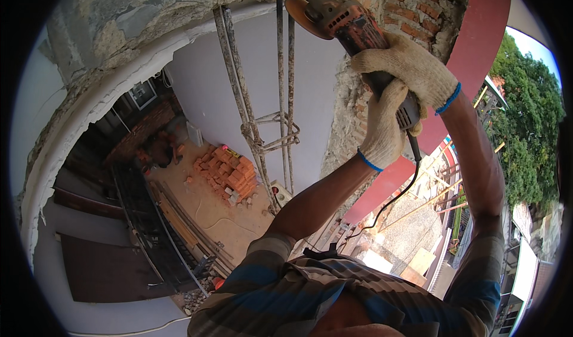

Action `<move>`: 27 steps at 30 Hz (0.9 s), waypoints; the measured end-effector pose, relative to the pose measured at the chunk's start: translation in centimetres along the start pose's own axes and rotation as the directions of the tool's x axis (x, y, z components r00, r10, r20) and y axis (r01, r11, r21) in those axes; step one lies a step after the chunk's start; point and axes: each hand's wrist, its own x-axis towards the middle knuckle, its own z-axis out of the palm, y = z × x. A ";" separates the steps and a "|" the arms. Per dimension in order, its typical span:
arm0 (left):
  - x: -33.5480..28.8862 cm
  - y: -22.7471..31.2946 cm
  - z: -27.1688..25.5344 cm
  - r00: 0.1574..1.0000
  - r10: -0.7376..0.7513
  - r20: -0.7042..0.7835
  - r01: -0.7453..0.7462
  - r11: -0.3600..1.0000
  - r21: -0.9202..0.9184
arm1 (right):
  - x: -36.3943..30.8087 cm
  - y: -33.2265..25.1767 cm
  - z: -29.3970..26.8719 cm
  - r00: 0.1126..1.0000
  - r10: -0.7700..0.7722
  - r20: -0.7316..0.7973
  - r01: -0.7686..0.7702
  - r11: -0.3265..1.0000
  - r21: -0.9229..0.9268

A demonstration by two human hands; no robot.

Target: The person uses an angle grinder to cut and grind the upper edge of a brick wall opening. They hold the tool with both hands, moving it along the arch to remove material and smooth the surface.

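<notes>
Overhead, I hold an angle grinder (360,34) with a thin brown cutting disc (303,19). My right hand (415,65), in a cream knit glove with a blue cuff, wraps round the grinder's body. My left hand (385,125), gloved alike, is closed round the rear of its handle, near the black power cord (416,149). The disc's edge is at the top of rusty steel reinforcing bars (280,56) that hang down from broken concrete (161,15); whether it touches them I cannot tell. Lower down, a bent tie (274,135) links the bars.
Exposed brickwork (406,6) and a red-painted wall edge (477,39) stand at the right. Far below are a stack of orange bricks (230,173), long boards (185,223) and a person (162,149) at the back. Trees (525,98) and sunlit ground show outside.
</notes>
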 end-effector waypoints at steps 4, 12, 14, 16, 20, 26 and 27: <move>0.0 0.0 0.1 1.000 -0.006 -0.011 0.006 1.000 -0.006 | -0.2 0.2 0.3 1.000 -0.011 -0.018 0.011 1.000 0.005; 0.2 -0.2 0.0 1.000 0.002 0.019 -0.002 1.000 -0.010 | 0.0 0.2 -0.4 0.999 -0.031 0.029 0.030 0.999 0.036; 0.2 -0.2 0.1 1.000 0.001 0.010 -0.001 1.000 -0.010 | -0.1 0.3 -0.5 0.995 -0.097 -0.015 0.097 0.994 -0.052; 0.2 -0.1 0.1 1.000 0.004 0.021 -0.004 1.000 -0.015 | 0.1 0.3 -0.4 0.996 -0.090 -0.004 0.090 0.996 -0.009; 0.1 -0.1 0.3 1.000 0.009 -0.003 -0.009 1.000 -0.030 | 0.1 0.3 -0.5 0.989 -0.147 -0.033 0.143 0.983 -0.112; 0.1 -0.1 0.3 1.000 0.006 0.007 -0.006 1.000 -0.023 | 0.0 -0.1 -0.6 0.999 -0.050 0.005 0.050 0.994 -0.096; 0.1 -0.1 0.3 1.000 0.002 0.004 -0.002 1.000 -0.030 | 0.0 -0.2 -0.6 1.000 -0.018 0.023 0.019 0.999 -0.036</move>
